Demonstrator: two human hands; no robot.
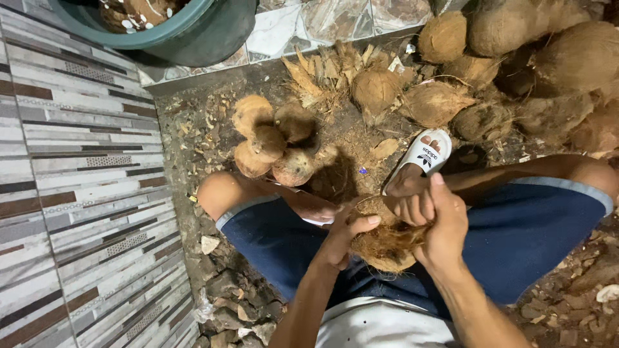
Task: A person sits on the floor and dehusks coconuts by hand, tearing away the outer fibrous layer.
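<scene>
I hold a brown, fibrous coconut (pixel 387 241) between my knees, over my blue shorts. My left hand (pixel 345 238) grips its left side, thumb pointing toward the middle. My right hand (pixel 438 222) wraps its top right, fingers curled into the loose husk fibres. A small heap of husked, rounder coconuts (pixel 274 145) lies on the dirt just beyond my left knee. A larger pile of unhusked coconuts (pixel 516 58) fills the upper right.
A dark green tub (pixel 200 32) with coconut pieces stands at the top left on tile. A patterned tiled wall (pixel 77 193) runs down the left. Husk scraps (pixel 322 71) and stones (pixel 232 303) litter the dirt. My foot wears a white sandal (pixel 425 154).
</scene>
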